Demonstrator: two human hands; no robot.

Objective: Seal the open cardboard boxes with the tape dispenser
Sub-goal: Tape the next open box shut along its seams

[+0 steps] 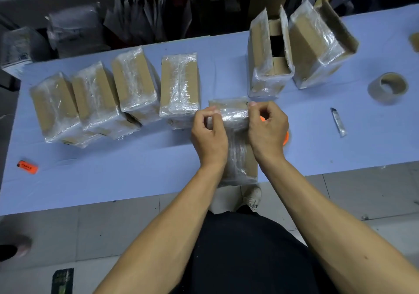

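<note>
Working at the near edge of the blue worktop, both hands held one cardboard box that lay lengthwise toward the person, already wrapped in clear tape. Left hand: fingers curled, thumb and forefinger pinching the clear tape at the box's left top edge. Right hand: fingers curled, pinching the tape at the right top edge. An orange tape dispenser sat just beside the box on its right, mostly hidden behind the right hand; only slivers of orange showed.

Four taped boxes stood in a row to the left, touching or nearly touching each other. Two open boxes stood at the far right, flaps up, side by side. A brown tape roll lay well right of them. A utility knife lay between the roll and the hands. An orange lighter lay on the worktop's near left, well apart from everything.
</note>
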